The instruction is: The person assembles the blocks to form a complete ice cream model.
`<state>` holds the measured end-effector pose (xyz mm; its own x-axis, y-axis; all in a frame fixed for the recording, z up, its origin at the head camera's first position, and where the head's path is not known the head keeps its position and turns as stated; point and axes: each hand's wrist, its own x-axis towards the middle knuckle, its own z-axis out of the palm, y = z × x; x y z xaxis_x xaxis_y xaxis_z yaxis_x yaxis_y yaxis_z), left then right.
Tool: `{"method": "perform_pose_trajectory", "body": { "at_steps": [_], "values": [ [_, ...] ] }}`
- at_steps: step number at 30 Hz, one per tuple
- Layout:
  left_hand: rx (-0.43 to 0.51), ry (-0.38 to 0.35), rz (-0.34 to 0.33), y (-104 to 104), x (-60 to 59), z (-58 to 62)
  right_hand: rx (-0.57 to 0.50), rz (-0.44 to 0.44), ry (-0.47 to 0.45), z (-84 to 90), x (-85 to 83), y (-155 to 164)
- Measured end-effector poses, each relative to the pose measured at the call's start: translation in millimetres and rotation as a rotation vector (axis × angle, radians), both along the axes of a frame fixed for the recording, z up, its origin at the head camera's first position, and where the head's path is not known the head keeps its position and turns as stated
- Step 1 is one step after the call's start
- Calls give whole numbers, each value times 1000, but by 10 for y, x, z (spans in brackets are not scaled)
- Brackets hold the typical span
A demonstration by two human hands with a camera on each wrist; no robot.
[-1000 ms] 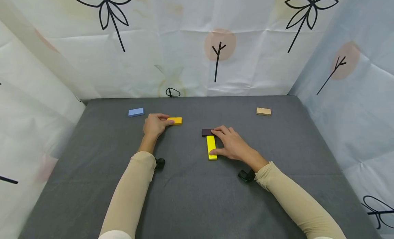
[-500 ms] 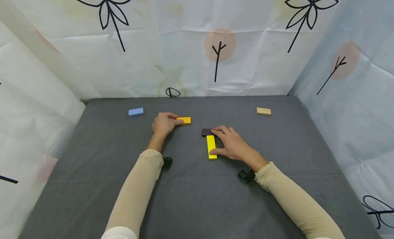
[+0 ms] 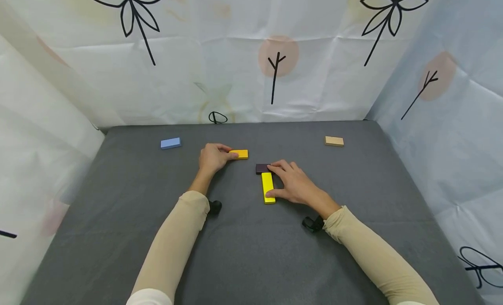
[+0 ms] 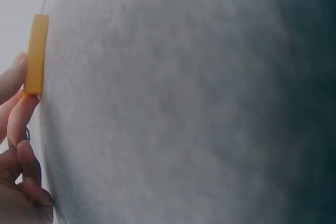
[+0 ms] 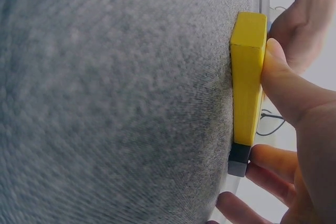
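My left hand (image 3: pixel 213 158) pinches an orange-yellow block (image 3: pixel 242 154) between thumb and fingers, behind and left of two joined blocks. In the left wrist view the orange-yellow block (image 4: pixel 36 56) stands out past the thumb. A bright yellow block (image 3: pixel 268 188) lies lengthwise toward me, its far end against a dark block (image 3: pixel 262 168) that lies crosswise. My right hand (image 3: pixel 294 182) spans this pair, thumb on the yellow block and index finger on the dark one. The right wrist view has the thumb pressing the yellow block (image 5: pixel 247 87) and fingertips at the dark block (image 5: pixel 239 160).
A blue block (image 3: pixel 170 143) lies at the back left of the grey tabletop (image 3: pixel 251 252). At the back right is a light wooden block (image 3: pixel 334 141). White printed curtains (image 3: pixel 173 77) border the table behind and at both sides.
My left hand has slid the orange-yellow block to the right, nearer the dark block. My right hand has stayed on the two blocks. The head view has shifted slightly.
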<state>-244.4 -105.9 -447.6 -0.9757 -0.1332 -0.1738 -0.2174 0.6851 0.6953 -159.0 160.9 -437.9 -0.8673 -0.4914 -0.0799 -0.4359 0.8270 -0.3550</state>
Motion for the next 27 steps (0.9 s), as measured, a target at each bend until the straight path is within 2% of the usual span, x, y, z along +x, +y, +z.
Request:
{"method": "perform_pose_trajectory", "body": {
  "at_steps": [14, 27],
  "values": [
    [-3, -24, 26, 251, 24, -2, -6, -6, -4, -11, 8, -1],
    [-9, -32, 2, 348, 93, 0, 2, -2, -1, 6, -8, -10]
  ]
}}
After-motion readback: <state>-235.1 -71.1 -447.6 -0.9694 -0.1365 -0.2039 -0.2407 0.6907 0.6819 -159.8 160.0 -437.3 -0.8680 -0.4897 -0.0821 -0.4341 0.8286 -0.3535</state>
